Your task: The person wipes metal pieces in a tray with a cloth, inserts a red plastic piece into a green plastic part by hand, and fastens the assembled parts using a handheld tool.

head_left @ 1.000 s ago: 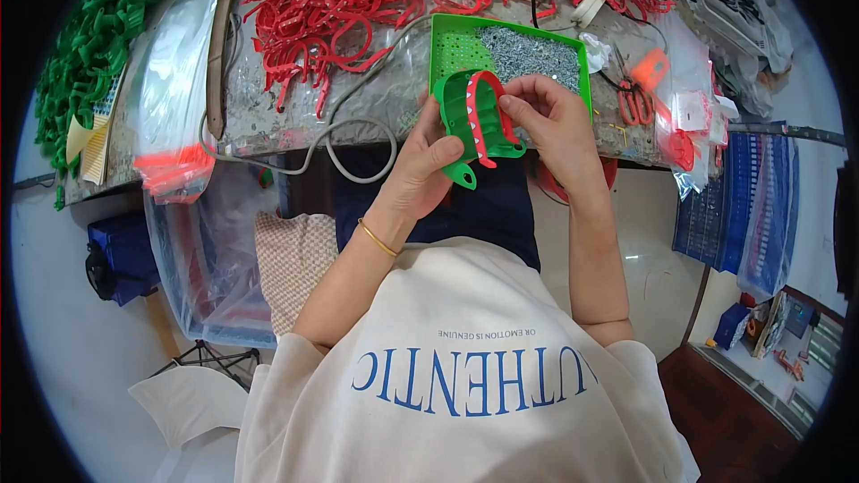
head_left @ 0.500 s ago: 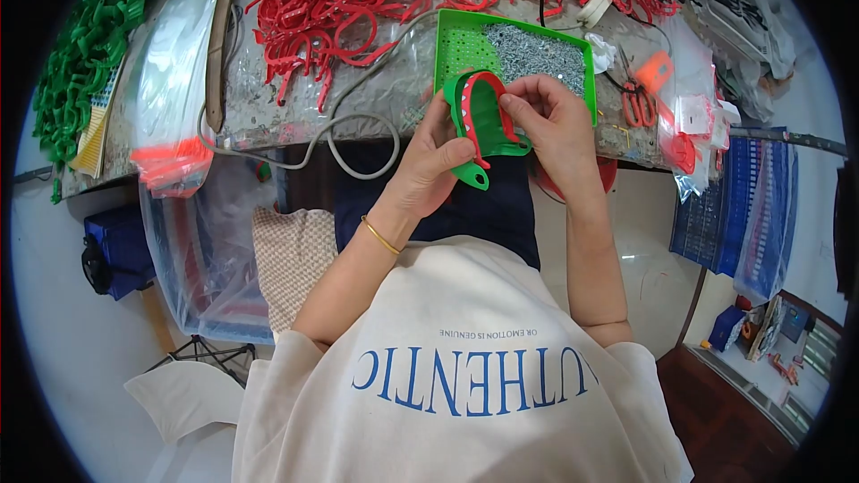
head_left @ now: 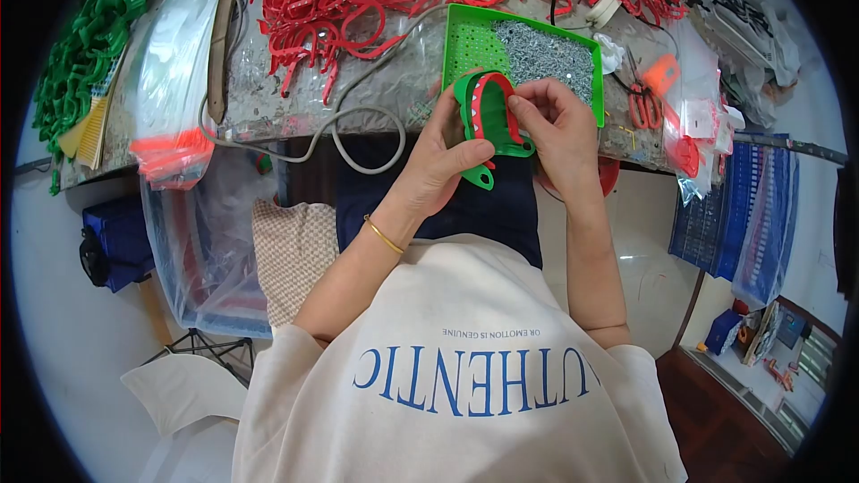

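A green curved plastic piece [head_left: 488, 121], shaped like a toy animal's jaw, is held up over the table's front edge. A red strip with white teeth [head_left: 478, 107] is set along its inner curve. My left hand [head_left: 438, 161] wraps around the piece's left side, its thumb pressed on the lower part; a green tab with a hole hangs below. With thumb and forefinger together, my right hand [head_left: 559, 130] pinches the right side of the red strip. The exact contact of the right fingertips is partly hidden.
A green tray [head_left: 474, 43] of small grey metal pieces sits just behind my hands. Red strips [head_left: 358, 0] are heaped at the back, and green parts [head_left: 98, 54] at the left. Orange-handled scissors [head_left: 644, 107] lie at the right. A grey cable [head_left: 389, 116] loops near the edge.
The whole view has shifted slightly. My left thumb now lies further over the lower end of the red strip. Both hands keep their hold.
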The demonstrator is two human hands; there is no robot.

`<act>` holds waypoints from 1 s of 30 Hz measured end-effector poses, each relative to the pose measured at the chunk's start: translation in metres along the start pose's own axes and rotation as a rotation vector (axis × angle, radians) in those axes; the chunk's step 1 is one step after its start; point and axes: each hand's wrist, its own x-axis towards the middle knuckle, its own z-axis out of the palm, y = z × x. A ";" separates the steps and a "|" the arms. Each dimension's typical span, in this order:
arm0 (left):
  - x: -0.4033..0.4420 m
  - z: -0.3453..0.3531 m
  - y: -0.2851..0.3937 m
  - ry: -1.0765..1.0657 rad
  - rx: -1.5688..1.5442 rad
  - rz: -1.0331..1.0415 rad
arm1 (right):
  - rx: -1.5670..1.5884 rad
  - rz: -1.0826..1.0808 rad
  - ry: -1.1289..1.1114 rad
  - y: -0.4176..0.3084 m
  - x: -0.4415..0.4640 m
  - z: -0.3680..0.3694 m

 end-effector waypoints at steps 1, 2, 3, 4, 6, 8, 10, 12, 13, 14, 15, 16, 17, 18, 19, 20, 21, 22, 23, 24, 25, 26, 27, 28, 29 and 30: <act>0.000 0.001 0.000 -0.007 0.014 0.013 | 0.000 0.001 -0.001 0.001 0.000 0.000; -0.001 0.001 0.000 -0.005 0.013 0.013 | 0.009 0.004 -0.010 0.003 -0.001 0.000; -0.001 0.000 0.000 0.001 0.006 -0.002 | 0.018 0.008 -0.018 0.004 -0.001 -0.001; -0.001 0.000 0.000 0.006 -0.002 -0.017 | 0.018 0.009 -0.020 0.006 0.000 -0.003; -0.003 -0.001 -0.001 -0.011 0.003 -0.017 | 0.160 0.015 -0.130 0.011 0.003 -0.008; -0.003 -0.001 -0.001 -0.028 0.008 -0.017 | 0.200 -0.003 -0.149 0.014 0.003 -0.010; -0.003 -0.002 0.000 -0.064 0.043 -0.012 | 0.241 -0.021 -0.165 0.013 0.002 -0.009; -0.004 -0.001 -0.001 -0.081 -0.021 -0.044 | 0.431 0.055 -0.218 0.004 0.002 -0.009; -0.005 -0.001 -0.001 -0.097 -0.085 -0.077 | 0.431 0.054 -0.218 0.001 0.002 -0.012; -0.005 -0.004 -0.003 -0.097 -0.084 -0.078 | 0.455 0.104 -0.265 -0.002 0.001 -0.015; -0.005 -0.008 -0.007 -0.105 -0.132 -0.115 | 0.479 0.153 -0.310 -0.003 -0.001 -0.017; -0.005 -0.010 -0.009 -0.114 -0.179 -0.153 | 0.479 0.152 -0.308 -0.002 -0.002 -0.017; -0.004 -0.010 -0.010 -0.119 -0.178 -0.153 | 0.527 0.148 -0.310 -0.001 -0.003 -0.016; -0.003 -0.010 -0.011 -0.160 -0.254 -0.156 | 0.574 0.141 -0.309 0.001 -0.004 -0.015; -0.002 -0.008 -0.012 -0.206 -0.330 -0.158 | 0.572 0.131 -0.301 0.004 -0.005 -0.012; -0.001 -0.008 -0.013 -0.223 -0.325 -0.155 | 0.602 0.131 -0.266 0.008 -0.006 -0.007; -0.001 -0.008 -0.016 -0.166 -0.384 -0.155 | 0.629 0.128 -0.231 0.011 -0.005 -0.003; -0.001 -0.008 -0.020 -0.112 -0.443 -0.157 | 0.645 0.150 -0.232 0.011 -0.006 -0.003; -0.001 -0.009 -0.024 -0.139 -0.438 -0.155 | 0.636 0.128 -0.218 0.014 -0.007 -0.001; -0.002 -0.010 -0.028 -0.107 -0.483 -0.157 | 0.653 0.146 -0.201 0.019 -0.007 0.001; -0.003 -0.010 -0.030 -0.072 -0.527 -0.162 | 0.672 0.167 -0.185 0.023 -0.007 0.003; -0.004 -0.008 -0.029 0.000 -0.527 -0.179 | 0.667 0.147 -0.174 0.027 -0.007 0.004; -0.004 -0.009 -0.031 -0.018 -0.522 -0.178 | 0.695 0.154 -0.186 0.031 -0.008 0.005; -0.003 -0.011 -0.033 -0.038 -0.530 -0.170 | 0.724 0.165 -0.201 0.033 -0.008 0.005; -0.003 -0.013 -0.034 -0.055 -0.540 -0.161 | 0.722 0.156 -0.195 0.035 -0.008 0.005; -0.003 -0.015 -0.036 -0.039 -0.526 -0.164 | 0.723 0.155 -0.219 0.036 -0.008 0.004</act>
